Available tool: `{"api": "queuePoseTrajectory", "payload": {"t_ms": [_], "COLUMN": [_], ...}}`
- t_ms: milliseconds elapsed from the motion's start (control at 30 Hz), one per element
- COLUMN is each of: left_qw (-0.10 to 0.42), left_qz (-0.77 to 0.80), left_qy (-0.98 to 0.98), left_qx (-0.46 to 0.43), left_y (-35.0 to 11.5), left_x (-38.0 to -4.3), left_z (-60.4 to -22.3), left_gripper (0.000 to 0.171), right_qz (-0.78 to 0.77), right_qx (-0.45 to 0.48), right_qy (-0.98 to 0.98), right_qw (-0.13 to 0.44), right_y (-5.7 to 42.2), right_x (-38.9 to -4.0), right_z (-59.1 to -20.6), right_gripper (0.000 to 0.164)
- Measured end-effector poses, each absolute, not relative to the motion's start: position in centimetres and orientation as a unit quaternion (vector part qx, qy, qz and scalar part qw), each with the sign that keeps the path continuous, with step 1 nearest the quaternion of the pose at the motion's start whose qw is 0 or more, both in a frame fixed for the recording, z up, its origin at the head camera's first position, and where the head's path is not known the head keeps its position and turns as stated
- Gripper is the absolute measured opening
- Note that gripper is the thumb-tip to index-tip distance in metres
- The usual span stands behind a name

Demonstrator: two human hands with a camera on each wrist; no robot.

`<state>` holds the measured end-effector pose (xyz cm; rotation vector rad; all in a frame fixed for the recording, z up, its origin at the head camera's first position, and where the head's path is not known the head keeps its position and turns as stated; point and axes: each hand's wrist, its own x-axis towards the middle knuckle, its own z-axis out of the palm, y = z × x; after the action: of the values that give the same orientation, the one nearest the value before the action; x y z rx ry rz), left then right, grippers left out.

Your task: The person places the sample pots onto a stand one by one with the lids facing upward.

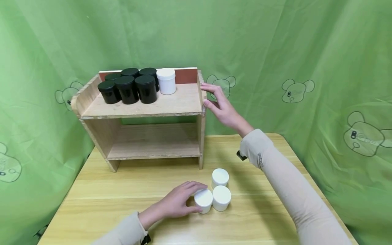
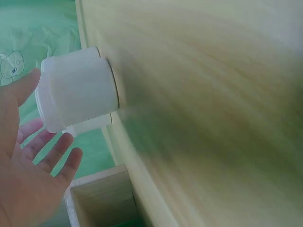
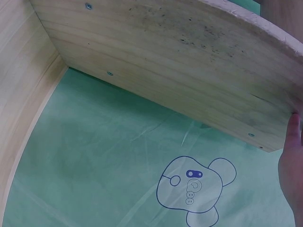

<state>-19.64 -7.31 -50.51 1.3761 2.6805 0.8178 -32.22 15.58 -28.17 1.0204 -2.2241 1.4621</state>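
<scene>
My left hand [image 1: 180, 200] is at the leftmost of three white lidded jars [image 1: 203, 200], with the fingers on its far side and the thumb at its near side. The left wrist view shows that hand's fingers spread and the thumb tip right at the edge of the white jar [image 2: 80, 92]. Two more white jars, a near one [image 1: 222, 198] and a farther one [image 1: 220, 177], stand close beside it on the table. My right hand [image 1: 223, 109] rests on the right side panel of a wooden shelf [image 1: 159, 109]. In the right wrist view its finger [image 3: 292, 135] lies against the panel.
On the shelf's upper board stand several black lidded jars [image 1: 146, 89] and one white jar [image 1: 166, 81]. The lower board [image 1: 153, 143] sits above the wooden table [image 1: 128, 194]. A green curtain [image 1: 245, 34] with bear prints hangs behind and at both sides.
</scene>
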Motion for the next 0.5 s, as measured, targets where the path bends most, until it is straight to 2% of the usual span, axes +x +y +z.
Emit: {"api": "queuePoseTrajectory", "payload": {"t_ms": [500], "left_qw": [0.03], "left_qz": [0.267], "left_qy": [0.858], "left_qx": [0.438], "left_y": [-6.78], "left_x": [-19.92], "left_z": [-51.47], "left_gripper": [0.068], "right_qz": [0.509], "right_qx": [0.353], "right_qy": [-0.772], "right_qw": [0.144], "right_y": [15.65], "right_x": [-32.19], "right_z": [-28.14], "right_gripper": [0.047]}}
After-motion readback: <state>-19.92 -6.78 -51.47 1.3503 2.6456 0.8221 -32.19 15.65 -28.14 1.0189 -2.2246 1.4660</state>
